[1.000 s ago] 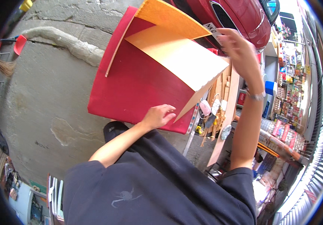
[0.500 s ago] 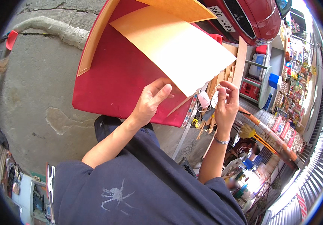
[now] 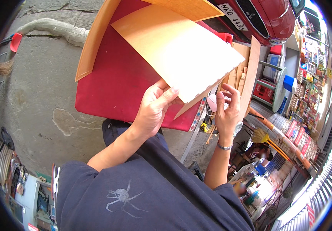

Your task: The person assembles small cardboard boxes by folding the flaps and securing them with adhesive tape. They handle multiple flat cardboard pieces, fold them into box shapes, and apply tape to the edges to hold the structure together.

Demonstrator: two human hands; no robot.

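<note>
A large tan manila envelope [image 3: 150, 34], its right part bleached by sunlight, slants over a red cloth-covered table [image 3: 112, 92]. My left hand [image 3: 154, 104] pinches its near edge, thumb on top and fingers underneath. A lower layer of the paper hangs below that near corner. Just right of the corner, my right hand [image 3: 227, 109] is raised with bent fingers and thumb apart, nothing visible in it. More tan envelopes lie at the table's left side [image 3: 96, 42] and far side [image 3: 197, 9].
Wooden strips [image 3: 241, 73], a pink and white object [image 3: 212, 102] and a yellow tape measure [image 3: 204, 127] are at the table's right. A red car [image 3: 266, 19] stands beyond. Further right are a round-topped stand [image 3: 279, 90], a yellow broom [image 3: 260, 135] and stocked shelves [image 3: 306, 77].
My left hand has moved up and right and closed on the envelope's near edge. My right hand has shifted slightly left and down. The envelope has barely moved.
</note>
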